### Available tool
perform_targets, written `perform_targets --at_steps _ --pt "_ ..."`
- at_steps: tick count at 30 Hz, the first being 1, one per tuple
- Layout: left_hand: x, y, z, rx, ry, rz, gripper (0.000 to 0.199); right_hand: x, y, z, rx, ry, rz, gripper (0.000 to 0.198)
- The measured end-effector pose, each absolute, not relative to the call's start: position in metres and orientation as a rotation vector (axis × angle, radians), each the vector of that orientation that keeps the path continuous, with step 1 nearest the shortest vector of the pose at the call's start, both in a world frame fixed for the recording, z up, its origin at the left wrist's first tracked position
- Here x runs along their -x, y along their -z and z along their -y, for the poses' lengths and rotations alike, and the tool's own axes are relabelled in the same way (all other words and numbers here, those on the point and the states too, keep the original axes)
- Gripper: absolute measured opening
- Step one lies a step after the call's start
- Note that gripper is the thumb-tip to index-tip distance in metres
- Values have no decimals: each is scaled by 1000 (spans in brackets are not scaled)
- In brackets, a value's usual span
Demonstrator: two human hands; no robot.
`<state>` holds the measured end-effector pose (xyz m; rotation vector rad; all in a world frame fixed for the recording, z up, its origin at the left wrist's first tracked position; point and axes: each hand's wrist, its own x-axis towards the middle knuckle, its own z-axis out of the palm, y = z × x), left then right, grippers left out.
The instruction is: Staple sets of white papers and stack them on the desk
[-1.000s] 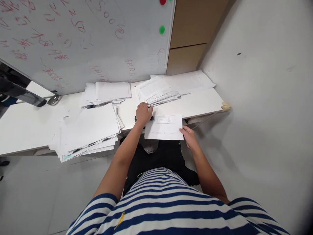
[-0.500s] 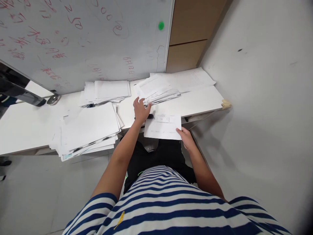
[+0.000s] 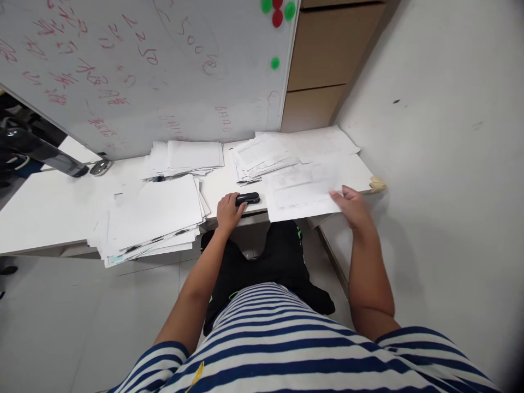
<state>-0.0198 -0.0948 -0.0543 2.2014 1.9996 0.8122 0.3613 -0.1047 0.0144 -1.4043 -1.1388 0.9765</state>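
Observation:
My left hand (image 3: 229,212) is closed around one end of a black stapler (image 3: 249,198), which lies on the white desk near its front edge. My right hand (image 3: 355,207) pinches the right edge of some white printed paper (image 3: 301,194), slightly blurred. That paper extends over the desk's front edge and covers the near right part of a paper stack (image 3: 266,158). Whether it is one sheet or a few, I cannot tell.
A large paper pile (image 3: 151,218) overhangs the desk (image 3: 53,202) at left, with another stack (image 3: 194,155) behind it. A whiteboard (image 3: 143,71) stands along the back. A mouse (image 3: 100,167) and a dark bottle (image 3: 45,153) are far left; a wall (image 3: 442,164) rises at right.
My right hand has moved right and up, carrying the paper onto the desk beside the stack. My left hand has left the stack's edge and closed on the stapler. The view has shifted slightly.

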Motion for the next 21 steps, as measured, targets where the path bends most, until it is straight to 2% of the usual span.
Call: perform_targets --at_steps 3,10,21 --pt "17 54 91 -2171 -816 -2039 43 -357 -11 115 1340 -927 984 31" --pt "17 57 90 -2197 -818 -2079 41 -319 21 147 1323 -1177 734 38" --pt "21 49 82 -2140 -789 -2060 36 -305 20 142 1321 -1159 798 39"
